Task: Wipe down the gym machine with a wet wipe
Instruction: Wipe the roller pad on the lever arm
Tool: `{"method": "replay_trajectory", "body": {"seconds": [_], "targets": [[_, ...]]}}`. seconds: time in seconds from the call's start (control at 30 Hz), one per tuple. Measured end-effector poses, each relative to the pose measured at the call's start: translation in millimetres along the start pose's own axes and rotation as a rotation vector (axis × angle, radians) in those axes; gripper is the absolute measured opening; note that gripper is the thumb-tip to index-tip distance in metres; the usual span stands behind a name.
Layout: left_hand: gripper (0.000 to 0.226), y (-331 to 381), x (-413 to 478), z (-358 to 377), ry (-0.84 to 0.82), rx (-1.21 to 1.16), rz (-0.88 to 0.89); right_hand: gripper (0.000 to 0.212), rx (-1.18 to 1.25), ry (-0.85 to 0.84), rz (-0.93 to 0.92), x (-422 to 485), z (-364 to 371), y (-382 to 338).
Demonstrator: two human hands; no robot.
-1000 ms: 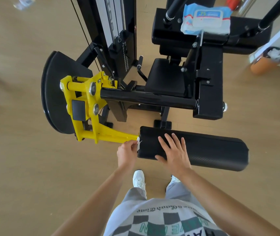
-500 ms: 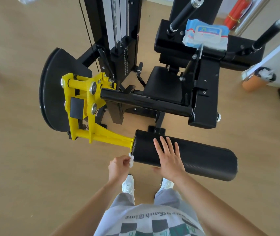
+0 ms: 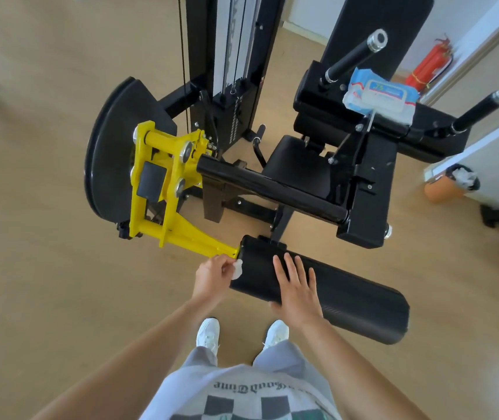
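Where legible, wipe pack (image 3: pixel 381 98) label: "75"

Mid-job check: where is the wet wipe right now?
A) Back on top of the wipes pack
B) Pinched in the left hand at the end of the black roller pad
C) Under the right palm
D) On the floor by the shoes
B: the left hand pinches the white wet wipe at the near end of the roller pad, while the right hand lies flat on the pad, fingers straight.
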State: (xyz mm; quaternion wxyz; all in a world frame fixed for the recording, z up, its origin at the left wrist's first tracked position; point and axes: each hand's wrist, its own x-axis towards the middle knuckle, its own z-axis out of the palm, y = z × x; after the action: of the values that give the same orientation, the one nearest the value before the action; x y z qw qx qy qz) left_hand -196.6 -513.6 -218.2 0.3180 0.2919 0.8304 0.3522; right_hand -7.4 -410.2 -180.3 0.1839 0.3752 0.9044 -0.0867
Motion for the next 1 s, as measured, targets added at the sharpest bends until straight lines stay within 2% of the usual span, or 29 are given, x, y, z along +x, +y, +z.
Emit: {"method": "replay_trajectory", "body": {"seconds": [0.2, 0.37, 0.47, 0.57, 0.67, 1.0], "targets": [[0.020, -10.5, -17.6, 0.8, 0.009, 0.085, -0.002, 0.108, 0.024, -0.013, -0.017, -0.3, -0.7, 2.6], [0.023, 4.5, -5.7, -1.3, 0.004, 0.152, -0.112, 0.112, 0.071, 0.012, -0.054, 6.9, 1.4, 11.4], [0.018, 14.4, 0.1, -4.2, 0.015, 0.050, -0.200, 0.117, 0.119, -0.003, -0.067, 18.6, -2.2, 18.0], [0.016, 27.1, 2.4, -3.6, 0.012, -0.079, -0.188, 0.120, 0.128, -0.002, -0.079, 32.0, -5.3, 26.8], [0.014, 35.5, 4.4, -1.3, 0.032, -0.078, -0.174, 0.120, 0.152, -0.025, -0.083, 42.6, -9.2, 34.5], [0.015, 43.9, 14.8, -3.4, 0.200, 0.002, -0.222, 0.082, 0.216, 0.179, -0.151, 35.4, -2.2, 41.9]]}}
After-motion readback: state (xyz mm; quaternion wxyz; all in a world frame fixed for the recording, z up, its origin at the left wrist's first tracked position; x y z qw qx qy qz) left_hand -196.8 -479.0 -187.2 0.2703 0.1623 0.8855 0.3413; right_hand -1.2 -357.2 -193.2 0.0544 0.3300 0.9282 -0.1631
